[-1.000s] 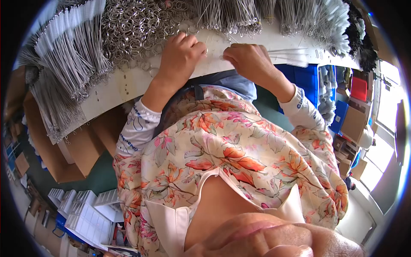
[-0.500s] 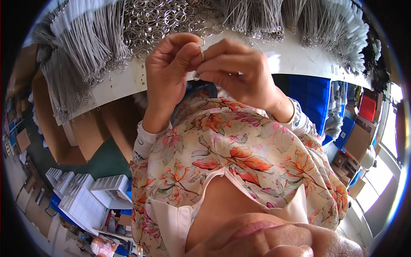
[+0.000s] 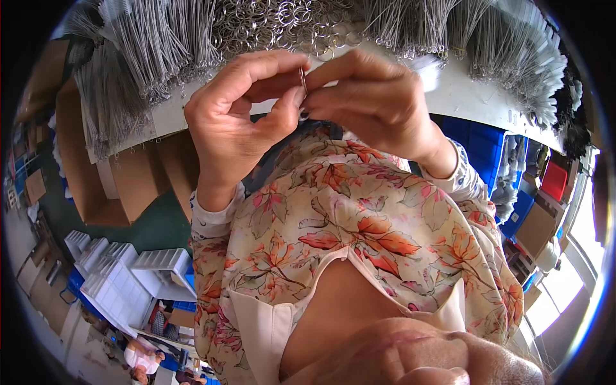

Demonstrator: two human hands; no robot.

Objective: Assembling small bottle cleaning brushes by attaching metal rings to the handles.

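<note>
While both hands meet above the white surface (image 3: 468,96), the left hand (image 3: 240,115) and right hand (image 3: 378,102) pinch 1 small metal ring (image 3: 303,80) between their fingers, near the ring pile (image 3: 282,25).

Assembly workshop: ring pile (image 3: 282,25), wire bundles (image 3: 141,58), bins (image 3: 487,147).

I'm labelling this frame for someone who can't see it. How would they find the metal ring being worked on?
Start at the white table along the top, with its heap of loose metal rings. Just below, the left hand and right hand meet. The metal ring is pinched between their fingertips, the only one lifted off the table.
</note>
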